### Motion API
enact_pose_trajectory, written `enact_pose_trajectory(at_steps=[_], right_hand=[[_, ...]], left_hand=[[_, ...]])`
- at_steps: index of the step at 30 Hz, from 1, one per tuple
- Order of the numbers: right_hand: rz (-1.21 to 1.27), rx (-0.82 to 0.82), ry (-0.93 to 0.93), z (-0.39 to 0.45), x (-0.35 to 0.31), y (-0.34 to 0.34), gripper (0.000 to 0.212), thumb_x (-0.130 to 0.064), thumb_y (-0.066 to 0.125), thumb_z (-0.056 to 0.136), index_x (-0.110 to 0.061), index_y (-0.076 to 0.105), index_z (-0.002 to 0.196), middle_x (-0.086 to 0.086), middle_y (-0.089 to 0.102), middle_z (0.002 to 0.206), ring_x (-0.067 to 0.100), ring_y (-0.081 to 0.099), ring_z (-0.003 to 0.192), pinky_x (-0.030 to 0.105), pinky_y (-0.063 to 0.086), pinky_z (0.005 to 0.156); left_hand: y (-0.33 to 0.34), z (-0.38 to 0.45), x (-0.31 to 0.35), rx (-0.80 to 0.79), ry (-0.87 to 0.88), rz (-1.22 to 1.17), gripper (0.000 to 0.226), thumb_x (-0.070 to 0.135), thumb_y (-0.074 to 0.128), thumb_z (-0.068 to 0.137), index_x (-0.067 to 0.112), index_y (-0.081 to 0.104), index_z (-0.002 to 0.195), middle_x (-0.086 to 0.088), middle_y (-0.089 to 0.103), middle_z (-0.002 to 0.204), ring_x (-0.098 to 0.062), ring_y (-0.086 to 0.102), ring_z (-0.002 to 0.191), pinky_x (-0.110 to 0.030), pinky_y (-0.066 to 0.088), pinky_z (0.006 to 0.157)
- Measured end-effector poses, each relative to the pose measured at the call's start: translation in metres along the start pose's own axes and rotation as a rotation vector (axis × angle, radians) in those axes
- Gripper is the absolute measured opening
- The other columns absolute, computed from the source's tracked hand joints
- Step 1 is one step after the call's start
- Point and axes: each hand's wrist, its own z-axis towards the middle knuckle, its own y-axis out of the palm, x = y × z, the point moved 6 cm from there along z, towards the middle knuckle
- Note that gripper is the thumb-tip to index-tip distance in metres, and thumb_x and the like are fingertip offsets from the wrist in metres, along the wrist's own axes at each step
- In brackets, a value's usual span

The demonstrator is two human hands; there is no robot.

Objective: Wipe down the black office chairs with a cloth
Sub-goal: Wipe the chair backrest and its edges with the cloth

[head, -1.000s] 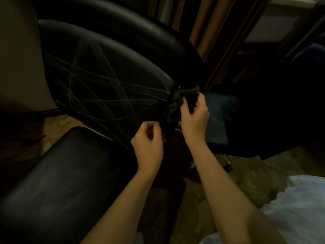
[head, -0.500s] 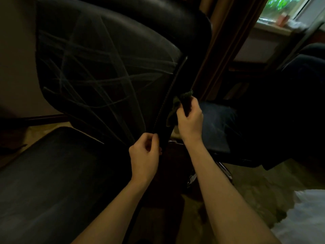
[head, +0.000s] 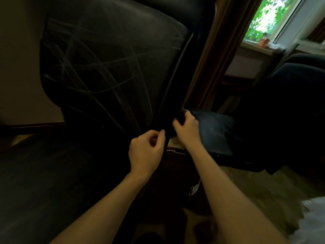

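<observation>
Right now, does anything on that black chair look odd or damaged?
Pale streaks criss-cross the backrest of the black chair, like dust smears or wipe marks rather than cuts; the dim light leaves that unclear. The right hand grips a dark cloth at the backrest's edge. Nothing looks broken or spilled.

A single head-worn camera looks forward and down, close to the black chair backrest (head: 112, 67), which fills the upper left; the window (head: 274, 18) sits far right, dim light probably hiding detail.
</observation>
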Motion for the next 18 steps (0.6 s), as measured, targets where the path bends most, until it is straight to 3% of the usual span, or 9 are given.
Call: enact_pose_trajectory(at_steps=[2,5,9,15,18], right_hand=[[0.002,0.006,-0.031,0.011,-0.014,-0.012,0.018,-0.015,0.062,0.094,-0.011,0.063,0.111,-0.002,0.069,0.094,0.005,0.068,0.084,0.016,0.055,0.067],[0.068,0.111,-0.084,0.021,-0.03,-0.02,0.011,-0.015,0.06,0.095,-0.015,0.062,0.106,-0.009,0.064,0.085,-0.005,0.062,0.073,0.01,0.049,0.062],[0.169,0.192,-0.034,0.014,-0.011,0.001,0.017,-0.018,0.057,0.096,-0.017,0.061,0.113,-0.004,0.068,0.091,0.008,0.067,0.081,0.026,0.056,0.069],[0.241,0.263,0.014,-0.007,0.023,0.027,0.03,-0.013,0.055,0.098,-0.01,0.054,0.128,-0.011,0.064,0.098,-0.01,0.062,0.086,0.012,0.05,0.072],[0.247,0.232,0.06,-0.022,0.05,0.044,0.036,-0.014,0.057,0.097,-0.012,0.052,0.133,-0.008,0.064,0.11,-0.004,0.062,0.102,0.017,0.052,0.088]], left_hand=[[-0.015,-0.002,-0.017,0.066,-0.048,-0.053,0.033,0.048,0.056,0.096,0.029,0.069,0.073,0.01,0.065,0.061,-0.005,0.065,0.059,-0.043,0.058,0.06],[-0.023,-0.003,-0.031,0.084,-0.08,-0.081,0.036,0.048,0.055,0.096,0.03,0.065,0.067,0.009,0.064,0.058,-0.005,0.064,0.057,-0.042,0.058,0.061],[-0.018,-0.006,-0.04,0.007,-0.116,-0.092,0.036,0.044,0.056,0.097,0.026,0.066,0.068,0.007,0.064,0.059,-0.006,0.063,0.054,-0.042,0.057,0.059],[-0.012,-0.012,-0.064,-0.056,-0.138,-0.107,0.036,0.038,0.055,0.099,0.021,0.067,0.069,0.005,0.064,0.06,-0.006,0.062,0.054,-0.035,0.055,0.058],[-0.015,-0.015,-0.077,-0.078,-0.135,-0.126,0.034,0.034,0.056,0.098,0.017,0.068,0.071,0.003,0.064,0.06,-0.008,0.064,0.056,-0.032,0.056,0.057]])
